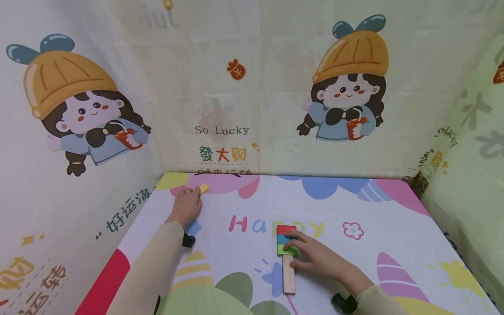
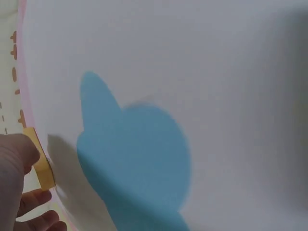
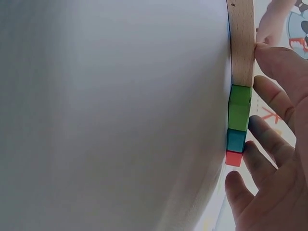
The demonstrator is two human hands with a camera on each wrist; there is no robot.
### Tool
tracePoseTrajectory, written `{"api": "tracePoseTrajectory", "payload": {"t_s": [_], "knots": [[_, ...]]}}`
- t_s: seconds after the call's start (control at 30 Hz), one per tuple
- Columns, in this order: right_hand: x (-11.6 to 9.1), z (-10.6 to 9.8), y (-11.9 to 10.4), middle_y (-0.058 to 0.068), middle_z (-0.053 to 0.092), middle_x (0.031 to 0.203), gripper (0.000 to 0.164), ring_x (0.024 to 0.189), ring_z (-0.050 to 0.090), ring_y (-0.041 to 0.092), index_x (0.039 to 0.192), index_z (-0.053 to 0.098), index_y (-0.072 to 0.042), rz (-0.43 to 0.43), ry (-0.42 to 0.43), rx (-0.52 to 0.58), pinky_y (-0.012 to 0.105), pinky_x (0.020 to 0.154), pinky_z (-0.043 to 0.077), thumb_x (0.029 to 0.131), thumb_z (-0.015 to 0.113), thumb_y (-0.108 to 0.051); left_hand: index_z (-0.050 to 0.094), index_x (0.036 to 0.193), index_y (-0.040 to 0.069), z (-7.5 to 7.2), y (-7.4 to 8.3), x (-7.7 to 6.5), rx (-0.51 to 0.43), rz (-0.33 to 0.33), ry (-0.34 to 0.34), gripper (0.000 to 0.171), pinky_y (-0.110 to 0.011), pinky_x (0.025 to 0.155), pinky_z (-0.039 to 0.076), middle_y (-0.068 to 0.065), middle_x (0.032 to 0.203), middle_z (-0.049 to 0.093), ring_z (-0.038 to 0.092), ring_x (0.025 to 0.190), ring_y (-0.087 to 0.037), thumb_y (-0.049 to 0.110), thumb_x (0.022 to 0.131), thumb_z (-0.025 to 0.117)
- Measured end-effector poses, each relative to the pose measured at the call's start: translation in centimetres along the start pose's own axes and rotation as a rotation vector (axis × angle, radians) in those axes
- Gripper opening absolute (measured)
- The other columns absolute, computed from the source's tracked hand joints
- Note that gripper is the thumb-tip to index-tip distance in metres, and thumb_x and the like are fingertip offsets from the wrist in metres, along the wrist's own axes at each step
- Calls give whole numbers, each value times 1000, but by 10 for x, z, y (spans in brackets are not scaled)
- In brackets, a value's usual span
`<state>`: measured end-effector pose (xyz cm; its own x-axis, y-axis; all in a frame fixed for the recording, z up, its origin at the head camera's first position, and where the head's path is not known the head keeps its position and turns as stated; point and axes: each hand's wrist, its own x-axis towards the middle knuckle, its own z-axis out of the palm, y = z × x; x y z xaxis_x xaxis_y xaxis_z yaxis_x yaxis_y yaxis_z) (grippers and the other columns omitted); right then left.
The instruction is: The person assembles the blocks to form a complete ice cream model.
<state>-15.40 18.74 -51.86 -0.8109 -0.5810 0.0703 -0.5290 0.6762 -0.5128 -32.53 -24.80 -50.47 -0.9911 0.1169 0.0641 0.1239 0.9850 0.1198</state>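
Observation:
My left hand [image 1: 187,205] pinches a small yellow wooden block [image 1: 204,189] at the far left of the table. In the left wrist view, the thumb lies against that block [image 2: 44,166]. Near the table's middle, a red block [image 1: 286,229], a blue block [image 1: 282,239] and a green block [image 1: 284,250] lie in a row, touching. A plain wooden strip [image 1: 289,275] extends from the green one toward me. My right hand [image 1: 320,259] rests at the row's right side, fingers loosely bent, fingertips touching the blocks. Its thumb meets the strip [image 3: 241,43] in the right wrist view.
The blocks lie on a white table [image 1: 244,205] printed with coloured shapes and the word "Happy". Patterned cloth [image 1: 275,109] hangs behind it and at both sides. A black wrist device [image 1: 189,240] sits under the left wrist, another [image 1: 344,302] under the right.

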Motion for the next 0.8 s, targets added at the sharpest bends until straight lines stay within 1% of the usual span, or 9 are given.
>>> {"api": "tracePoseTrajectory", "payload": {"t_s": [0.1,0.17,0.3,0.4,0.5,0.6,0.8], "knots": [[1,0,0,0,49,154,31,134,56,30,125,65,-33,-6,-4,0,53,107,49,95,73,-42,45,137,-5,-1,2,0,-31,-47,26,41,-58,100,48,-30,125,57,56,107,-43,18,104,53],[1,0,0,0,49,154,31,133,56,31,125,65,-34,-8,-6,-2,53,107,49,96,73,-42,43,139,-8,-3,2,0,-53,-78,37,44,-57,99,50,-31,125,55,56,105,-42,15,104,53],[2,0,-1,0,49,155,31,133,56,31,125,65,-34,-11,-4,-4,53,107,49,95,73,-40,46,138,-13,-5,1,0,-92,-113,50,42,-57,101,49,-31,122,55,55,104,-41,12,104,51],[2,0,-2,1,49,154,31,133,56,31,125,65,-34,-10,-2,-6,53,107,49,95,74,-39,50,136,-12,-2,-1,2,-137,-131,53,40,-56,101,49,-29,120,56,54,104,-40,13,105,51],[1,0,-2,0,49,154,32,133,56,31,125,65,-34,0,-3,-12,53,107,49,95,74,-40,53,136,-10,2,-1,4,-174,-126,60,40,-55,101,49,-27,121,57,54,105,-39,14,104,51],[1,0,-1,-1,49,155,32,133,56,29,125,65,-34,11,-4,-16,52,107,50,95,74,-41,56,134,-8,4,3,6,-201,-113,66,39,-54,101,49,-25,121,58,54,106,-37,14,103,54],[1,-2,-1,0,49,154,32,132,57,30,126,65,-33,2,4,-17,52,106,50,95,73,-42,60,132,-6,0,23,6,-215,-93,52,37,-54,99,49,-24,121,59,54,106,-37,13,100,59]]}}
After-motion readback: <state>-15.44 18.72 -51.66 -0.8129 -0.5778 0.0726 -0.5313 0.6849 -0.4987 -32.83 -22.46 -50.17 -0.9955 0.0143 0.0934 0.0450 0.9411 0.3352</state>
